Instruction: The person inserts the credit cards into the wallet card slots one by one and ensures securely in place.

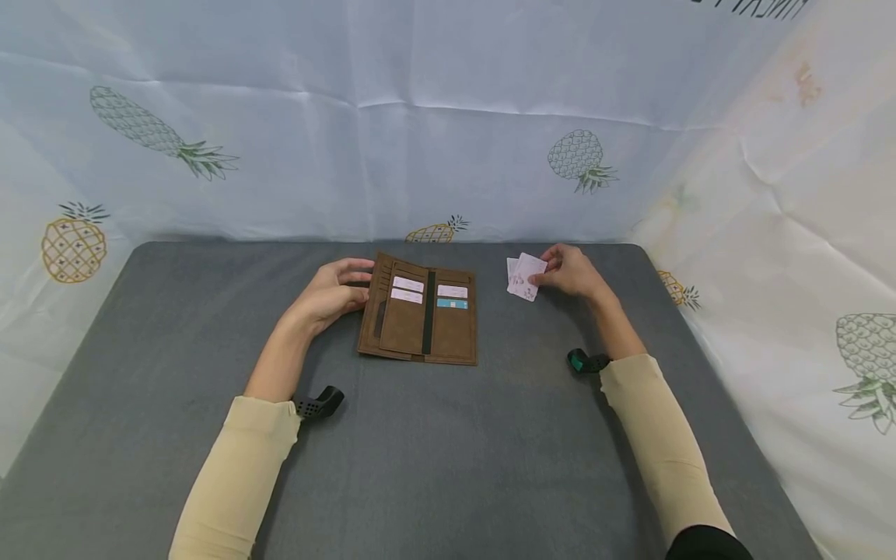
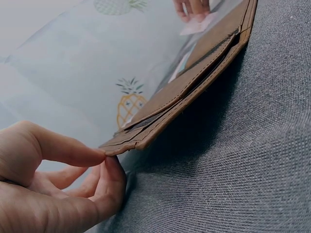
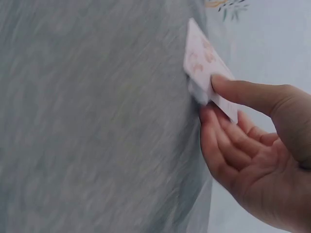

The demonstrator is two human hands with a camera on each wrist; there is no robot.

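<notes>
Head view: wallet L, pale cards R

Your wallet's open on the grey surface, slot cards showing. L hand at its L edge; R hand w/ 2 overlapping pale cards, apart from wallet.

L wrist view: your fingers pinch the wallet's edge, raised off the surface.

R wrist view: thumb + fingers pinch the pale cards; can't tell if they touch the surface.
</notes>
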